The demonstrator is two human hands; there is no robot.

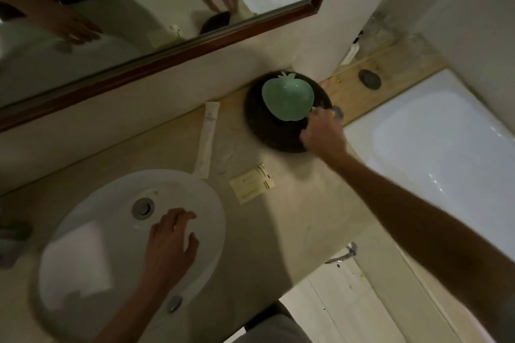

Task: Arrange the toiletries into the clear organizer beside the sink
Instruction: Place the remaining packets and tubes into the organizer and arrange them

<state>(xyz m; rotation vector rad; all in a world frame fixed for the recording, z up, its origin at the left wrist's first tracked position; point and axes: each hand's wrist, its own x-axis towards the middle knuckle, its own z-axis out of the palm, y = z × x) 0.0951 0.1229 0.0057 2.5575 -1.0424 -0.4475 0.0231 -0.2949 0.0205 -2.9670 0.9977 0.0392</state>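
Observation:
A dark round tray sits on the beige counter near the wall, with a green apple-shaped dish on it. My right hand reaches over the tray's right rim, its fingers pinched on a small pale item that is blurred; a small grey cap-like object lies just past the fingertips. A long white tube lies left of the tray. Two small cream packets lie in front of it. My left hand rests on the sink rim, fingers spread and holding nothing.
The white oval sink with its drain fills the lower left. A wood-framed mirror runs along the wall. A white bathtub lies to the right, with a dark soap-like lump on its wooden ledge.

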